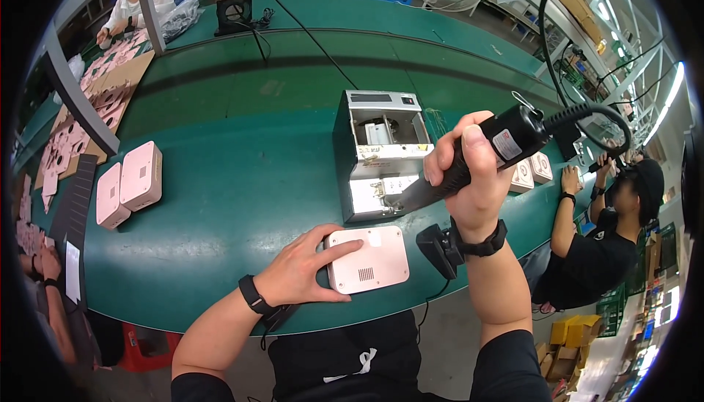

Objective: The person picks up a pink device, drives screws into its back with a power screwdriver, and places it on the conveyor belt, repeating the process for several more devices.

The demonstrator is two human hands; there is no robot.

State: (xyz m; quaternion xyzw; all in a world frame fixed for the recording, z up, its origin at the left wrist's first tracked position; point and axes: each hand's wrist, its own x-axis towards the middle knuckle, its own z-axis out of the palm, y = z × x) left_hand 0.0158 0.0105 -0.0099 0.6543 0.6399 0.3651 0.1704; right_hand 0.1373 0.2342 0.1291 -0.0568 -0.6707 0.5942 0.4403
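Observation:
My left hand [297, 266] grips a pale pink rectangular plastic casing [385, 259], thumb along its near edge and fingers across its far left corner. The casing lies flat near the bench's front edge; its upper face has a small vent grid and corner screw holes. Raised to the right, my right hand [473, 171] is wrapped round a black corded electric screwdriver [506, 138]. This tool slants down leftward, its tip at the lower front of a grey and black screw feeder [367, 195]. I cannot make out whether a screw sits on the bit.
Two pink casings [141, 176] stand on the green bench [235, 218] at the left, beside a grey metal post [81, 101]. More pink casings [541, 167] lie at the right, near a co-worker [605, 233]. The screwdriver's cable [587, 112] loops overhead.

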